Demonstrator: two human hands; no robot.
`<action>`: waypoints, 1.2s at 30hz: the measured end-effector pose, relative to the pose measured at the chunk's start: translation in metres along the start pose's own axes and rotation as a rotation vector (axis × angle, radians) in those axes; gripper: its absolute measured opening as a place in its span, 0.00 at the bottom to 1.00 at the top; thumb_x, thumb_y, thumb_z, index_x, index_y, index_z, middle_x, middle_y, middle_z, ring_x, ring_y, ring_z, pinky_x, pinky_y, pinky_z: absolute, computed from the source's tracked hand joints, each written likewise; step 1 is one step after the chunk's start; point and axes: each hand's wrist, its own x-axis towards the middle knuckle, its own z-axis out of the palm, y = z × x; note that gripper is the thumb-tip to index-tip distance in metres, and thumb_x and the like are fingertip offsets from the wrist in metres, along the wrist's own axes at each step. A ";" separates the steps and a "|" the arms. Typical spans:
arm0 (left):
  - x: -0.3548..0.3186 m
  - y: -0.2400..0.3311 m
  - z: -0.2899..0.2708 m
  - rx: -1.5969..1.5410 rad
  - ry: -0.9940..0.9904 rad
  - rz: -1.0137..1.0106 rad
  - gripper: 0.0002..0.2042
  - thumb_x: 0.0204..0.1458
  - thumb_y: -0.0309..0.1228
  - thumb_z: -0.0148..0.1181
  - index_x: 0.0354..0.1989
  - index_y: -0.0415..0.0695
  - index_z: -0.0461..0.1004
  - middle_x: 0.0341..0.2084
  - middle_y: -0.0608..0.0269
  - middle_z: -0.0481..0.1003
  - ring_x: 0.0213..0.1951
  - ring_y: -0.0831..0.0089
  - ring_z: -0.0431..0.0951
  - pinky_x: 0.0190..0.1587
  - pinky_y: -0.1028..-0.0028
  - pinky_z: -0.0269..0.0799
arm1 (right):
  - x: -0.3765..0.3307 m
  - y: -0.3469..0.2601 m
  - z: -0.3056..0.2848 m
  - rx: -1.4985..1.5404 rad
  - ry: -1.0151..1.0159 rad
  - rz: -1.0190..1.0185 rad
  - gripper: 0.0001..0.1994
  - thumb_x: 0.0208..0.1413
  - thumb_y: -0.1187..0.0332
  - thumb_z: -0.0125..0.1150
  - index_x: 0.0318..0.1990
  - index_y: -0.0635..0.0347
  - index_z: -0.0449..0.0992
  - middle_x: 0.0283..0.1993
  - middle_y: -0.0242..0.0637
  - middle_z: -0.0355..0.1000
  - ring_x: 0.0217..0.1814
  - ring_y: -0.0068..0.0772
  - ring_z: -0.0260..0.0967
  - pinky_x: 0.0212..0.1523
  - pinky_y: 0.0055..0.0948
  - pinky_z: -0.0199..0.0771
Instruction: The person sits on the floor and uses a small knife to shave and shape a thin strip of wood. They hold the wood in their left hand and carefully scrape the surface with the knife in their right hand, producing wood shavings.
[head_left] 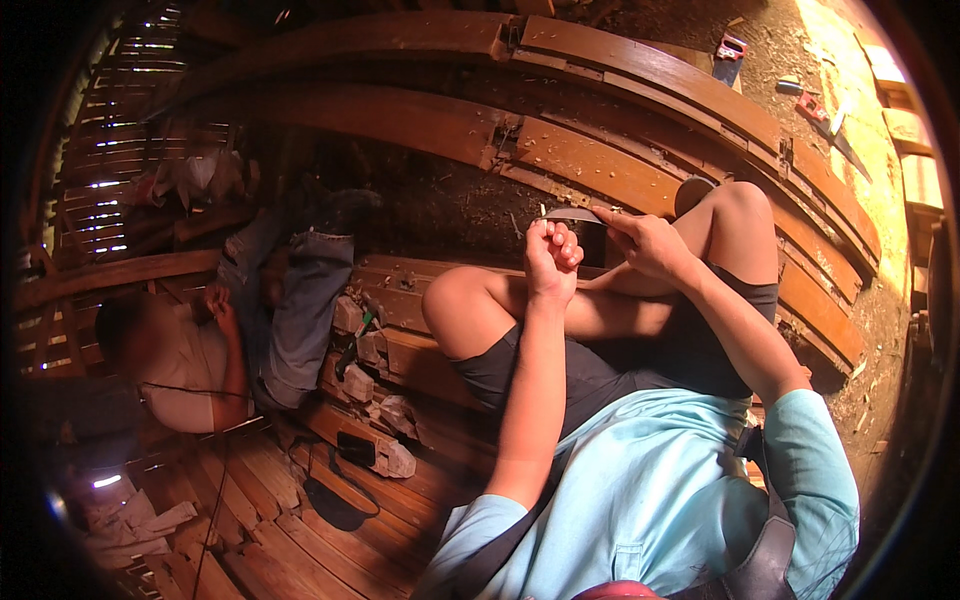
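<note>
My right hand (645,245) is closed on a knife, its forefinger stretched along the back of the grey, slightly curved blade (573,214). Most of the handle is hidden inside that hand. My left hand (553,262) is curled into a fist just left of it. A small pale stick (542,211) pokes up from the top of the left fist, touching or very near the blade's tip. Both hands hover above my crossed bare legs (620,318).
Long grooved wooden beams (600,165) strewn with shavings curve across in front. Two handsaws (730,55) (815,108) lie on the ground at the far right. Another person (190,365) sits at the left. Wood blocks (360,385), a black cap (338,500) and a phone (356,449) lie on planks nearby.
</note>
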 end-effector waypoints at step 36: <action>-0.037 -0.039 0.037 0.667 -0.296 -0.033 0.09 0.59 0.36 0.47 0.28 0.48 0.62 0.19 0.69 0.64 0.19 0.81 0.65 0.20 0.82 0.63 | 0.048 0.084 0.031 0.836 0.200 0.525 0.14 0.64 0.56 0.42 0.48 0.45 0.73 0.20 0.25 0.61 0.15 0.17 0.53 0.12 0.22 0.55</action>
